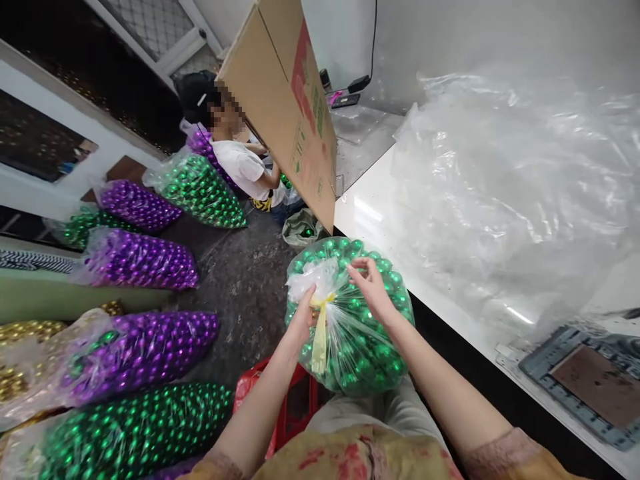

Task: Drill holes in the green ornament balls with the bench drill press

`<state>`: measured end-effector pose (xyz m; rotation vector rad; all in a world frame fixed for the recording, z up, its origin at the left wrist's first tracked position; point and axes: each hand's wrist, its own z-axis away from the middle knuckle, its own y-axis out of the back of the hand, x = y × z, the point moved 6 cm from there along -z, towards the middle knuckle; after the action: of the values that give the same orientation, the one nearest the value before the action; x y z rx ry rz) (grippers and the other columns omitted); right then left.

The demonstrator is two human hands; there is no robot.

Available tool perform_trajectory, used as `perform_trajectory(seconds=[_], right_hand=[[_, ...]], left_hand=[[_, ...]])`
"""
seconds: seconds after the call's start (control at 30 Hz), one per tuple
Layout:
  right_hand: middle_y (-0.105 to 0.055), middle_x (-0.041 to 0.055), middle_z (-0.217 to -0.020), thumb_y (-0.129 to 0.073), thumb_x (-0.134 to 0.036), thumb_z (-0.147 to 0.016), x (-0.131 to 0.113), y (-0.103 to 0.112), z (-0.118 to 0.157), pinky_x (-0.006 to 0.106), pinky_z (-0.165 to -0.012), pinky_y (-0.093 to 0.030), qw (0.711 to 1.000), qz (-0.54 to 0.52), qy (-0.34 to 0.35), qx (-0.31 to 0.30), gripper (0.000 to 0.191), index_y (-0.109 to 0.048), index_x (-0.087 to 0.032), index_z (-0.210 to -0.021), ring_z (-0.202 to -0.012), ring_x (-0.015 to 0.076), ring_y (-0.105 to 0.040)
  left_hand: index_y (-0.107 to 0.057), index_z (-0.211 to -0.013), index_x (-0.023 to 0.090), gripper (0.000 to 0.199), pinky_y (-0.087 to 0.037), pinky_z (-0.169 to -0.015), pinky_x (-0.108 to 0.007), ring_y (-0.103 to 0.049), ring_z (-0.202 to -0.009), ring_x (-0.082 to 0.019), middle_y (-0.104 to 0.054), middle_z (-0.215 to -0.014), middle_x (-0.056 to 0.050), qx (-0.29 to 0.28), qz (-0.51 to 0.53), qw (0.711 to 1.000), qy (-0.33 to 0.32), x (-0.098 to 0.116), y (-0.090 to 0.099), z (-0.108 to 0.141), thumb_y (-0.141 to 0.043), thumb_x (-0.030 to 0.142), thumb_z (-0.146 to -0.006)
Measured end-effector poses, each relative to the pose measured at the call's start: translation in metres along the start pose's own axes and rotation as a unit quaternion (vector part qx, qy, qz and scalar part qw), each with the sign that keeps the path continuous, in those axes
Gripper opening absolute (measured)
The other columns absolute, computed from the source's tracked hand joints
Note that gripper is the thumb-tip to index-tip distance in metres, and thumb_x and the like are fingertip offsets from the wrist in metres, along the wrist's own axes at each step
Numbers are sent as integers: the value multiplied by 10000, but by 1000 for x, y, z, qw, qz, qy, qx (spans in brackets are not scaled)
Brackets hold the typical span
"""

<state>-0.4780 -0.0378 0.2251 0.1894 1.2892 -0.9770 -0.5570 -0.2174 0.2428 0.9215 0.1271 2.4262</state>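
A clear plastic bag (350, 360) full of shiny green balls stands upright before me, close to my lap. A yellow ribbon (321, 333) is tied round its gathered neck, and the bag's white crumpled mouth (315, 277) fans out above the tie. My left hand (301, 317) is closed at the neck, thumb beside the ribbon, with its other fingers partly hidden. Over the far right of the bag's top, my right hand (369, 283) has loosely bent fingers, somewhat apart, with no held thing visible. Whether its fingertips touch the plastic, I cannot tell.
Bags of purple balls (145, 347) and green balls (135, 433) line the left floor. A person (240, 167) sits behind an upright cardboard box (295, 120). Clear plastic sheets (500, 213) cover the white table (365, 207). A red stool (253, 387) stands below my left arm.
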Motion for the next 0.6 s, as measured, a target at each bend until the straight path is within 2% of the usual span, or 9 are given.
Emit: perform_trajectory(seconds=[0.07, 0.17, 0.23, 0.3, 0.4, 0.5, 0.6], right_hand=[[-560, 44, -960, -536, -627, -805, 14, 0, 20, 239, -623, -473, 999, 45, -2, 1, 460, -486, -200, -968, -759, 115, -515], [-499, -6, -643, -514, -642, -822, 32, -17, 55, 234, -541, -358, 991, 130, -10, -41, 468, -493, -188, -707, -594, 105, -437], [-476, -17, -547, -593, -607, -785, 43, -33, 73, 239, -529, -298, 979, 193, -17, -68, 461, -512, -181, -630, -532, 99, -413], [-492, -18, -528, -628, -511, -786, 52, -43, 82, 243, -530, -251, 965, 250, -20, -75, 371, -555, -177, -642, -502, 96, -402], [-514, -5, -561, -512, -363, -872, 60, -40, 84, 251, -539, -214, 947, 316, -10, -48, 273, -570, -179, -679, -502, 99, -393], [-615, 32, -771, -505, -349, -885, 59, -25, 84, 250, -570, -298, 934, 356, 16, -5, 194, -595, -177, -882, -599, 121, -487], [-632, 103, -1068, -587, -454, -859, 54, -18, 83, 281, -699, -429, 923, 380, 61, 10, 408, -550, -168, -1147, -842, 181, -587]], left_hand=[[-685, -1096, 132, 691, -495, -561, -283, -605, -567, -174, -713, -810, -95, -23, -16, 999, 27, -1, -2, -6, -567, 731, -774], [-677, -1111, 134, 695, -468, -549, -256, -589, -570, -150, -713, -849, -93, -41, -20, 999, 25, 1, -5, -10, -591, 730, -762], [-670, -1116, 141, 676, -447, -547, -238, -589, -598, -143, -706, -856, -77, -58, -10, 998, 23, 1, -9, -10, -601, 712, -762], [-664, -1114, 162, 617, -425, -541, -221, -577, -604, -132, -687, -829, -48, -71, -11, 997, 20, 2, -14, -10, -659, 651, -739], [-654, -1073, 168, 558, -430, -544, -222, -544, -581, -120, -641, -777, -28, -83, -28, 996, 26, 4, -19, -10, -727, 565, -688], [-642, -1049, 160, 547, -467, -559, -249, -552, -592, -135, -617, -765, -39, -99, -44, 993, 37, 5, -25, -12, -713, 568, -691], [-646, -1084, 171, 546, -407, -496, -210, -539, -586, -125, -618, -777, -38, -104, -75, 991, 26, 4, -31, -15, -694, 573, -718]])
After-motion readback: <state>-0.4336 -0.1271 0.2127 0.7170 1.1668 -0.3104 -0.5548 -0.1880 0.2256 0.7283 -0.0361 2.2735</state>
